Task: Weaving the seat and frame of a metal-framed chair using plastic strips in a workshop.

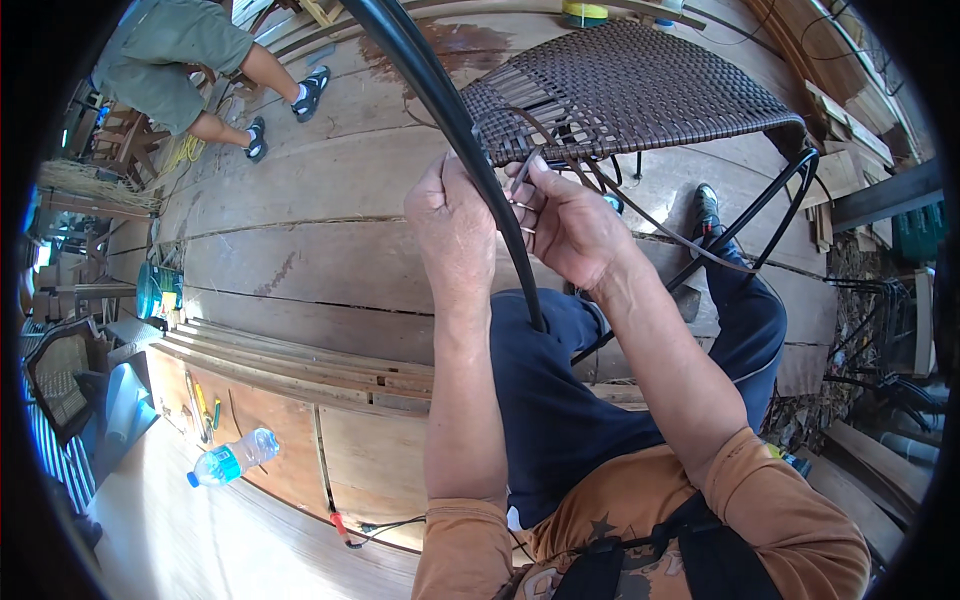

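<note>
A chair with a dark brown woven panel (660, 85) and a black metal tube frame (430, 75) is tipped in front of me, one tube running down between my hands. My left hand (455, 215) is closed against the left side of this tube; its fingertips are hidden, so what it grips is unclear. On the other side, my right hand (575, 220) pinches a flat brown weaving strip (523, 172) between thumb and fingers at the panel's near edge. Several loose strips (640, 212) trail rightward from there. Part of the panel's near left is only partly woven.
Another person (185, 65) in shorts stands on the plank floor (330, 190) at the far left. A water bottle (235, 458) lies on the board at lower left, near pliers-like hand tools (205, 408). Stacked timber (850, 120) lines the far right.
</note>
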Motion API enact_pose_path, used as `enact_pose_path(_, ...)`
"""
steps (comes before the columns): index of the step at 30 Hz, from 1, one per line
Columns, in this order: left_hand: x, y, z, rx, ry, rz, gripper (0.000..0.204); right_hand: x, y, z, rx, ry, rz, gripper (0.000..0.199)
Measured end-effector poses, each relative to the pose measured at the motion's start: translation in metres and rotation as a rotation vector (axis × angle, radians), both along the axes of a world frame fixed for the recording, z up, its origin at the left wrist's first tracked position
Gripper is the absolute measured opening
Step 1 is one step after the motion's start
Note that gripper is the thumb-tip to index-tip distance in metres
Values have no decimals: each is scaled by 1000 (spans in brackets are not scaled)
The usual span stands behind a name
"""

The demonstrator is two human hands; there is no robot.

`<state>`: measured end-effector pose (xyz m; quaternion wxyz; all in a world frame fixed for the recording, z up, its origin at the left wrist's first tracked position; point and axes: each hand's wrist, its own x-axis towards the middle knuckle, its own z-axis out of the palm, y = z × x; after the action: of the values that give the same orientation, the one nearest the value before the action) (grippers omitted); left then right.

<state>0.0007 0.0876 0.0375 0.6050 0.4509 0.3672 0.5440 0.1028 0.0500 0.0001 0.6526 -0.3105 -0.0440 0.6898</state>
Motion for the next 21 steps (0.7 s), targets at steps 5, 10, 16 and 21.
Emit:
enact_pose_path(5,-7,1,-11,104,-19,1,21,0,7,-11,-34,-982,-20,25)
enact_pose_path(10,-20,5,-95,-85,165,206,25,7,15,-72,120,-1934,-61,24)
enact_pose_path(16,5,17,-129,-32,91,-356,21,-1,12,-83,360,-1627,-91,19)
enact_pose_path(21,24,25,-123,-156,165,-386,20,25,16,-150,260,-1745,16,20)
